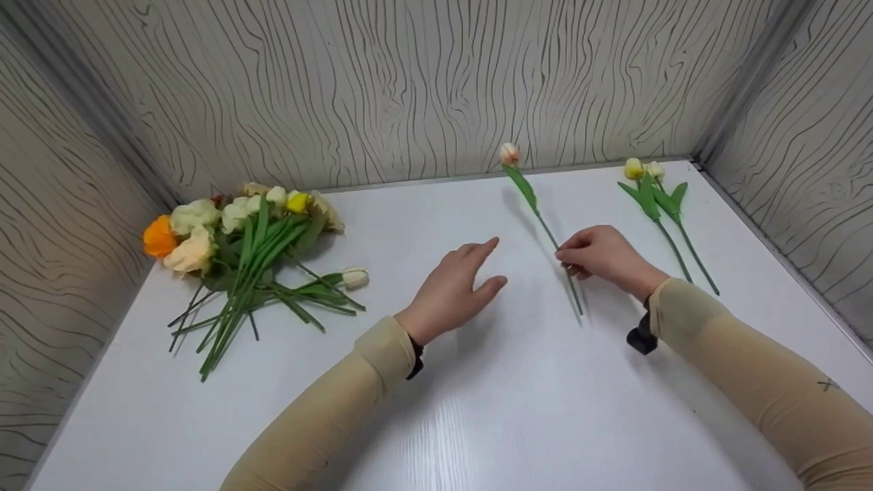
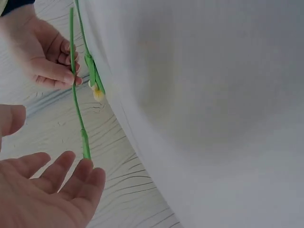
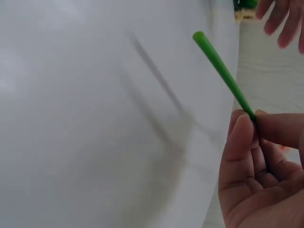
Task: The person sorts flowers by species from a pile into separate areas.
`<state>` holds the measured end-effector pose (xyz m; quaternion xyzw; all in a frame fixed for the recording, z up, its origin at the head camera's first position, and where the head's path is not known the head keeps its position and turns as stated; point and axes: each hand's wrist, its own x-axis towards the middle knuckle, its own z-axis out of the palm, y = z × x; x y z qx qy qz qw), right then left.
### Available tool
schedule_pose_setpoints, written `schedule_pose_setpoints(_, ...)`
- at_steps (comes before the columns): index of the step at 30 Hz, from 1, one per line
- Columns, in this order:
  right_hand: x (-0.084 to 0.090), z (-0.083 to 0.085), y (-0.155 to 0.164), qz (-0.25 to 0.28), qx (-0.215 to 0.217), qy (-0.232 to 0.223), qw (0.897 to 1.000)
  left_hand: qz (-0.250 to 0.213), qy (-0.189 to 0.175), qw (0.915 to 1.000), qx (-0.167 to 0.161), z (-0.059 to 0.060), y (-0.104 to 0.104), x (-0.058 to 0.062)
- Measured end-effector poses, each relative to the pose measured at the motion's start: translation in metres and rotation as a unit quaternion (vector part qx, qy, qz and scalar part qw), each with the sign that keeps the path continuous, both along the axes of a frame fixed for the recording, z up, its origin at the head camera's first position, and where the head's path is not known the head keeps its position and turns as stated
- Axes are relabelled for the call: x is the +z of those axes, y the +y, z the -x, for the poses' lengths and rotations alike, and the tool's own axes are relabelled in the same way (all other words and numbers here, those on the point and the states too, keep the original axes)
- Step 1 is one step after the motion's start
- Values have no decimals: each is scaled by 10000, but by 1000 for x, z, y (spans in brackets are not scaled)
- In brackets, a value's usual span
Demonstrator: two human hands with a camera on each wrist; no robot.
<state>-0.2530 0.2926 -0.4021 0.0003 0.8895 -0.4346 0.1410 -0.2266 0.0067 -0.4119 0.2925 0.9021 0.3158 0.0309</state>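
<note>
Between thumb and fingers, my right hand (image 1: pixel 600 258) pinches the green stem of a pale pink tulip (image 1: pixel 510 154). The flower points toward the back wall, and one leaf hangs off the stem below the bloom. In the right wrist view the cut end of the stem (image 3: pixel 221 69) sticks out past the fingertips, above its shadow on the table. My left hand (image 1: pixel 450 293) hovers to the left of the tulip, its fingers spread and holding nothing. From the left wrist view, the left fingers (image 2: pixel 61 178) overlap the upper stem near the leaf.
On the left of the white table (image 1: pixel 477 423) lies a pile of mixed artificial flowers (image 1: pixel 252 239), stems toward the front. A white tulip (image 1: pixel 354 277) sticks out of it. Two tulips, one yellow (image 1: pixel 633 168) and one white (image 1: pixel 655 170), lie at the back right. Patterned walls (image 1: pixel 423 82) enclose the table.
</note>
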Motion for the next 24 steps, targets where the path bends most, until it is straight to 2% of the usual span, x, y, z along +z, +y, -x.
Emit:
schedule_pose_setpoints(2, 4, 4, 22, -194, -178, 2, 9997, 777, 726, 9939, -292, -7, 9, 1)
schedule_pose_setpoints(5, 7, 9, 53, -451, -425, -48, 9981, 1646, 1651, 9699, -697, -16, 23, 1)
schedule_pose_setpoints(7, 8, 11, 71, -656, -551, -91, 9963, 2024, 2086, 9525, -911, -22, 32, 2)
schedule_pose_setpoints(9, 7, 12, 88, -835, -652, -136, 9943, 2232, 2354, 9397, -1085, -26, 41, 1)
schedule_pose_setpoints(11, 6, 11, 103, -1026, -706, -172, 9921, 2331, 2480, 9323, -1226, -30, 50, 0)
schedule_pose_setpoints(14, 3, 8, 121, -1238, -719, -202, 9895, 2386, 2531, 9272, -1392, -34, 61, -2)
schedule_pose_setpoints(24, -3, -2, 140, -1630, -692, 13, 9842, 2488, 2374, 9241, -1665, -41, 72, -10)
